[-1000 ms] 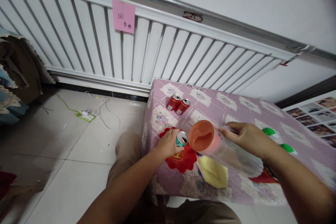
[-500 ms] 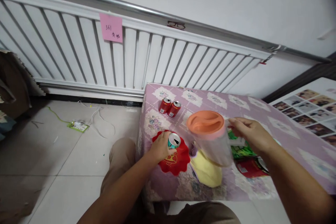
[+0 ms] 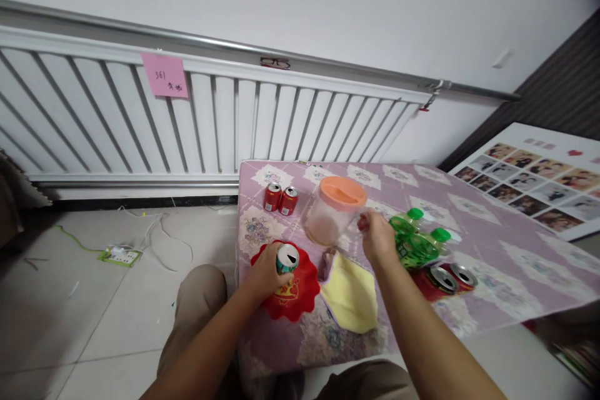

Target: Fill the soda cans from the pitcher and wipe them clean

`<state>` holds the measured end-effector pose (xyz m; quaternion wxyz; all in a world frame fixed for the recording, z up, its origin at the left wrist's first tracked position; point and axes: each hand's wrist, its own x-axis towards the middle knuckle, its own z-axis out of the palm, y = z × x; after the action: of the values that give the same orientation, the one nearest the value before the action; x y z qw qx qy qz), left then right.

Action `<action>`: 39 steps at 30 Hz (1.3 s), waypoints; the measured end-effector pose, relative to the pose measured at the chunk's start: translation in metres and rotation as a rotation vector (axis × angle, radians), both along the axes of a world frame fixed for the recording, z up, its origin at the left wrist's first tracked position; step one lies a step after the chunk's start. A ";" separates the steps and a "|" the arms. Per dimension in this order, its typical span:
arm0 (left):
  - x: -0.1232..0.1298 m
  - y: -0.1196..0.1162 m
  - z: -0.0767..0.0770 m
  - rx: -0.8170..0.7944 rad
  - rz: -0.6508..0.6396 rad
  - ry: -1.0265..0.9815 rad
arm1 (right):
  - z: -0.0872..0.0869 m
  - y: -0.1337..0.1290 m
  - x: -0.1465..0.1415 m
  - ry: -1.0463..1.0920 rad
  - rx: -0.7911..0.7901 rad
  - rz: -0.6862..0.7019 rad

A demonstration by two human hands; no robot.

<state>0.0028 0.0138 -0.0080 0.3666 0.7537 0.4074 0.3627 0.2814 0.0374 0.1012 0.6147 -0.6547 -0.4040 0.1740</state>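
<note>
My left hand is wrapped around a teal drink can with a silver top and an opened mouth. The can stands upright over a red scalloped plate with yellow decoration. At the right, my right hand has its fingers curled at the handle side of a clear plastic pitcher with an orange lid. The handle itself is mostly hidden by the fingers. Between the hands and nearer me lies a folded yellow cloth with purple edging.
Two small red cans stand at the back left of the floral-covered table. Green bottles and larger red cans sit right of my right forearm. A white radiator runs behind; a power strip lies on the floor.
The pitcher has moved away from me and left, to a spot behind the yellow cloth, with my right hand following. The left hand keeps its hold on the can. The camera view has shifted.
</note>
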 end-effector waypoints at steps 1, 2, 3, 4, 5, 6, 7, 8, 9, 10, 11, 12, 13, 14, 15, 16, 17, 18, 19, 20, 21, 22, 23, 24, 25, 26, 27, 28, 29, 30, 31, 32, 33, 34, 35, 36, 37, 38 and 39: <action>0.000 0.000 0.001 0.002 -0.003 -0.004 | -0.008 0.002 -0.002 0.038 0.020 -0.036; 0.000 0.000 0.001 0.002 -0.004 -0.007 | -0.015 0.003 -0.005 0.072 0.035 -0.069; 0.000 0.000 0.002 0.001 -0.004 -0.006 | -0.022 0.003 -0.007 0.103 0.044 -0.094; 0.000 0.000 0.003 -0.002 -0.004 -0.002 | -0.028 0.003 -0.008 0.128 0.048 -0.107; 0.001 -0.001 0.003 -0.006 -0.001 0.004 | -0.033 0.003 -0.009 0.149 0.047 -0.114; 0.001 -0.001 0.004 -0.011 0.003 0.011 | -0.036 0.002 -0.009 0.166 0.042 -0.118; 0.001 -0.001 0.004 -0.016 0.008 0.017 | -0.039 0.001 -0.008 0.178 0.032 -0.117; 0.001 0.000 0.004 -0.019 0.013 0.021 | -0.041 -0.001 -0.007 0.186 0.018 -0.110; 0.002 0.000 0.004 -0.023 0.018 0.024 | -0.043 -0.004 -0.005 0.191 0.002 -0.099; 0.002 0.000 0.003 -0.027 0.022 0.025 | -0.045 -0.008 -0.002 0.197 -0.011 -0.086; 0.002 0.000 0.003 -0.030 0.023 0.025 | -0.048 -0.013 0.002 0.200 -0.022 -0.078; 0.002 0.001 0.002 -0.031 0.020 0.024 | -0.051 -0.019 0.005 0.196 -0.030 -0.080; 0.002 0.001 0.002 -0.032 0.015 0.024 | -0.055 -0.027 0.008 0.177 -0.038 -0.096; 0.002 0.002 0.001 -0.030 0.011 0.024 | -0.061 -0.037 0.011 0.140 -0.049 -0.119; 0.001 0.002 0.001 -0.026 0.006 0.024 | -0.068 -0.047 0.013 0.075 -0.068 -0.141; 0.001 0.002 0.000 -0.021 0.001 0.026 | -0.075 -0.058 0.014 -0.016 -0.098 -0.145; 0.001 0.002 0.000 -0.015 -0.002 0.027 | -0.082 -0.070 0.014 -0.123 -0.143 -0.104; 0.001 0.002 0.000 -0.013 -0.001 0.026 | -0.090 -0.082 0.012 -0.239 -0.202 -0.022; 0.001 0.002 0.000 -0.012 0.000 0.024 | -0.097 -0.093 0.010 -0.351 -0.268 0.079; 0.001 0.002 0.000 -0.015 0.002 0.022 | -0.104 -0.104 0.006 -0.455 -0.344 0.183; 0.001 0.002 0.000 -0.019 0.004 0.022 | -0.110 -0.113 0.003 -0.546 -0.424 0.265; 0.001 0.001 0.000 -0.026 0.005 0.022 | -0.115 -0.120 -0.001 -0.629 -0.489 0.304; 0.000 0.001 0.000 -0.032 0.006 0.023 | -0.119 -0.126 -0.004 -0.699 -0.536 0.311; 0.000 0.001 0.001 -0.037 0.006 0.025 | -0.122 -0.129 -0.005 -0.756 -0.560 0.286; 0.000 0.000 0.001 -0.040 0.008 0.026 | -0.124 -0.131 -0.006 -0.796 -0.560 0.247; 0.000 0.000 0.002 -0.043 0.009 0.027 | -0.125 -0.131 -0.005 -0.816 -0.541 0.216; 0.000 0.000 0.002 -0.043 0.008 0.026 | -0.124 -0.129 -0.004 -0.813 -0.511 0.196; 0.000 0.000 0.003 -0.041 0.006 0.023 | -0.121 -0.127 -0.003 -0.791 -0.475 0.183; 0.000 0.000 0.003 -0.037 0.002 0.019 | -0.116 -0.124 -0.003 -0.757 -0.435 0.176; 0.000 0.000 0.003 -0.033 -0.002 0.015 | -0.109 -0.121 -0.004 -0.719 -0.393 0.173; 0.000 0.001 0.003 -0.030 -0.004 0.011 | -0.100 -0.119 -0.007 -0.682 -0.350 0.170; 0.000 0.001 0.003 -0.027 -0.006 0.009 | -0.090 -0.117 -0.012 -0.653 -0.310 0.172; 0.000 0.001 0.003 -0.026 -0.006 0.008 | -0.078 -0.114 -0.019 -0.636 -0.271 0.180; -0.001 0.000 0.003 -0.025 -0.006 0.009 | -0.067 -0.112 -0.027 -0.625 -0.233 0.202; -0.001 0.000 0.003 -0.024 -0.006 0.009 | -0.055 -0.108 -0.037 -0.618 -0.197 0.231; -0.001 0.000 0.003 -0.023 -0.007 0.009 | -0.045 -0.104 -0.046 -0.610 -0.163 0.255; -0.001 0.000 0.003 -0.020 -0.008 0.008 | -0.036 -0.099 -0.056 -0.602 -0.136 0.278; -0.001 -0.001 0.003 -0.016 -0.009 0.006 | -0.028 -0.093 -0.066 -0.598 -0.115 0.300; -0.001 -0.001 0.003 -0.011 -0.011 0.003 | -0.023 -0.087 -0.075 -0.595 -0.103 0.321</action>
<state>0.0015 0.0130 -0.0049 0.3720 0.7544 0.4059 0.3574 0.2064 -0.0494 0.0779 0.4007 -0.6352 -0.6540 0.0901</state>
